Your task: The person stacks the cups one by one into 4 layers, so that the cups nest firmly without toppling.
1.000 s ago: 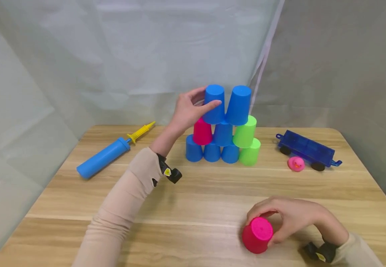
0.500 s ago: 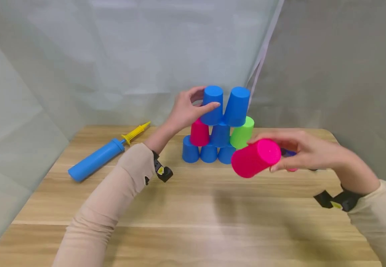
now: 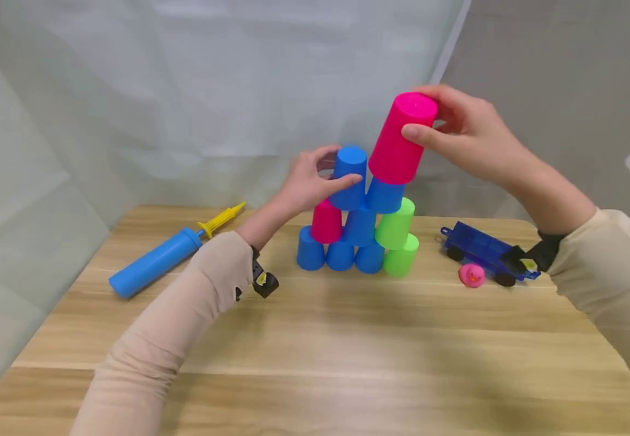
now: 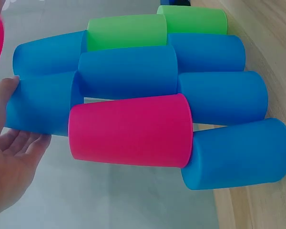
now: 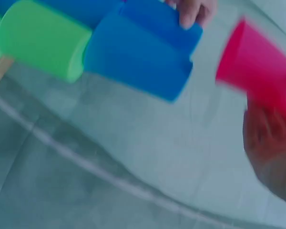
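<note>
Upside-down plastic cups are stacked in three tiers at the back of the table. My left hand (image 3: pixel 309 181) holds the left blue cup (image 3: pixel 350 158) of the top tier between thumb and fingers. Beside it stands the right blue cup (image 3: pixel 384 197), partly covered in the head view. Above that one my right hand (image 3: pixel 472 133) grips a pink cup (image 3: pixel 402 145), mouth down and tilted. The right wrist view shows a gap between this held cup (image 5: pixel 257 67) and the stack. A pink cup (image 4: pixel 131 131), a blue and a green cup (image 3: pixel 395 224) make the middle tier.
The bottom tier has blue cups (image 3: pixel 310 249) and a green cup (image 3: pixel 400 257) at its right end. A blue pump with a yellow nozzle (image 3: pixel 157 260) lies at left. At right are a blue toy wagon (image 3: pixel 475 245) and a pink rubber duck (image 3: pixel 472 275).
My right hand has lifted the pink cup from the front of the table up over the stack's top tier. My left hand stays on the left top blue cup.
</note>
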Demonstrator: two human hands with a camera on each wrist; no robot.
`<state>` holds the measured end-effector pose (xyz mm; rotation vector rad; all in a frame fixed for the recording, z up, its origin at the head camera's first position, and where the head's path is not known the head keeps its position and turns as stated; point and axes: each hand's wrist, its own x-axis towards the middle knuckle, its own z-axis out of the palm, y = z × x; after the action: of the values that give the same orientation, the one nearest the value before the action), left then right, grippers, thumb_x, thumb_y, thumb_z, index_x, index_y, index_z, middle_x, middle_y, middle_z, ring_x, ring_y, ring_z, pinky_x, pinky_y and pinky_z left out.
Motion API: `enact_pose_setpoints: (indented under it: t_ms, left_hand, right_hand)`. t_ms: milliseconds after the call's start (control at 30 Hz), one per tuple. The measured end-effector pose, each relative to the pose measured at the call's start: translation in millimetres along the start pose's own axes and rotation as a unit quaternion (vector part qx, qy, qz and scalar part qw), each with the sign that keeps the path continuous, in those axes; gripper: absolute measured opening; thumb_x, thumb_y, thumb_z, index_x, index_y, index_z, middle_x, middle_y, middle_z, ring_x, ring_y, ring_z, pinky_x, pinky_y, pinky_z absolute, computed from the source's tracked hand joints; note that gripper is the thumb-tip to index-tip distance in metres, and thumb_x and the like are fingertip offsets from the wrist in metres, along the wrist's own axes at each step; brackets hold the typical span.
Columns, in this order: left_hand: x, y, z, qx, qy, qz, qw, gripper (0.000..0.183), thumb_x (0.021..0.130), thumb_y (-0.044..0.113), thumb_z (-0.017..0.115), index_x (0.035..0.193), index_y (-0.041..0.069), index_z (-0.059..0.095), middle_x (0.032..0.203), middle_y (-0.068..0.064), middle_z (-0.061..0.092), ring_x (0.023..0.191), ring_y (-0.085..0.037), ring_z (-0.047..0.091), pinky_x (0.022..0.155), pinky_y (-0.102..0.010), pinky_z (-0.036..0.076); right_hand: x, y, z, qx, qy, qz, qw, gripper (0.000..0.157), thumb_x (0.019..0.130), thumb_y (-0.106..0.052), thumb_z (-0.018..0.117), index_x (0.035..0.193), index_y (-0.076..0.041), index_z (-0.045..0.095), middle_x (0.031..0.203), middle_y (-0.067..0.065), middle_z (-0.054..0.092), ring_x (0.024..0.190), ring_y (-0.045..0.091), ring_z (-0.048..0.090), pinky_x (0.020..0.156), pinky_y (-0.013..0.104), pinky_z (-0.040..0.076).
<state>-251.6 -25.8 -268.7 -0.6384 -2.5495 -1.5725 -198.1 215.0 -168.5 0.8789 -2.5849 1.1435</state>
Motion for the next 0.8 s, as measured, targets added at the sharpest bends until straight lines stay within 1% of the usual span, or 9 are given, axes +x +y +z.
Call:
enact_pose_setpoints:
  t_ms: [67, 100, 200, 400, 500, 633, 733, 800]
  left_hand:
    - [-0.6, -0.1, 2.3, 0.006, -0.006, -0.004, 1.0, 0.057, 0.08, 0.034, 0.073, 0.129, 0.013, 0.053, 0.122, -0.003, 0.062, 0.11, -0.017, 0.059, 0.09, -0.033, 0.05]
    - [-0.8, -0.3, 3.3, 0.006, -0.008, -0.005, 0.9999, 0.057, 0.08, 0.035, 0.073, 0.129, 0.014, 0.053, 0.121, -0.002, 0.062, 0.11, -0.017, 0.059, 0.09, -0.033, 0.05]
    - [-0.3, -0.4, 4.8, 0.004, -0.006, -0.003, 1.0, 0.055, 0.08, 0.034, 0.073, 0.128, 0.014, 0.054, 0.12, -0.003, 0.063, 0.109, -0.018, 0.06, 0.089, -0.034, 0.051]
    - [4.1, 1.8, 5.0, 0.003, -0.004, 0.002, 1.0, 0.055, 0.08, 0.034, 0.073, 0.128, 0.014, 0.055, 0.12, -0.002, 0.063, 0.109, -0.017, 0.06, 0.088, -0.031, 0.051]
    - [5.8, 2.7, 5.1, 0.002, -0.004, 0.002, 1.0, 0.056, 0.08, 0.035, 0.073, 0.128, 0.014, 0.055, 0.12, -0.002, 0.063, 0.108, -0.017, 0.06, 0.088, -0.03, 0.051]
    - [6.9, 2.2, 5.6, -0.002, -0.002, 0.001, 1.0, 0.057, 0.079, 0.035, 0.073, 0.128, 0.013, 0.054, 0.12, -0.002, 0.063, 0.108, -0.017, 0.061, 0.088, -0.03, 0.051]
    - [6.9, 0.9, 6.0, -0.004, 0.0, 0.002, 1.0, 0.057, 0.079, 0.034, 0.074, 0.129, 0.013, 0.054, 0.121, -0.002, 0.062, 0.108, -0.016, 0.061, 0.087, -0.029, 0.051]
    - [6.1, 0.2, 6.1, -0.007, 0.0, 0.005, 1.0, 0.057, 0.08, 0.033, 0.074, 0.129, 0.013, 0.054, 0.121, -0.001, 0.062, 0.107, -0.016, 0.061, 0.087, -0.028, 0.051]
  right_hand:
    - [7, -2, 7.5, -0.022, 0.042, 0.036, 0.998, 0.049, 0.089, -0.032, 0.062, 0.134, -0.017, 0.048, 0.112, 0.002, 0.058, 0.093, 0.015, 0.058, 0.074, 0.016, 0.048]
    - [10, -1, 10.4, -0.029, 0.054, 0.048, 0.997, 0.051, 0.089, -0.035, 0.061, 0.135, -0.019, 0.047, 0.115, 0.003, 0.058, 0.095, 0.015, 0.057, 0.074, 0.018, 0.048]
    - [23, 1, 15.1, -0.04, 0.064, 0.075, 0.994, 0.054, 0.088, -0.042, 0.06, 0.136, -0.021, 0.046, 0.12, 0.003, 0.057, 0.101, 0.017, 0.055, 0.076, 0.024, 0.049]
    - [43, 9, 14.1, -0.047, 0.062, 0.116, 0.99, 0.061, 0.084, -0.053, 0.059, 0.136, -0.023, 0.046, 0.126, 0.0, 0.054, 0.111, 0.019, 0.051, 0.085, 0.038, 0.049]
    - [48, 15, 14.0, -0.035, 0.06, 0.135, 0.988, 0.062, 0.083, -0.056, 0.058, 0.135, -0.024, 0.045, 0.127, 0.0, 0.053, 0.112, 0.019, 0.05, 0.088, 0.039, 0.048]
    - [50, 20, 15.1, -0.001, 0.052, 0.155, 0.986, 0.063, 0.082, -0.058, 0.059, 0.133, -0.024, 0.046, 0.126, 0.001, 0.053, 0.109, 0.018, 0.051, 0.091, 0.039, 0.047]
    - [50, 21, 15.6, 0.012, 0.036, 0.159, 0.986, 0.064, 0.081, -0.058, 0.06, 0.133, -0.023, 0.046, 0.126, 0.002, 0.053, 0.11, 0.019, 0.051, 0.092, 0.04, 0.047]
    - [49, 21, 15.9, 0.009, 0.025, 0.157, 0.987, 0.066, 0.08, -0.058, 0.06, 0.133, -0.023, 0.045, 0.127, 0.002, 0.053, 0.111, 0.019, 0.051, 0.093, 0.041, 0.047]
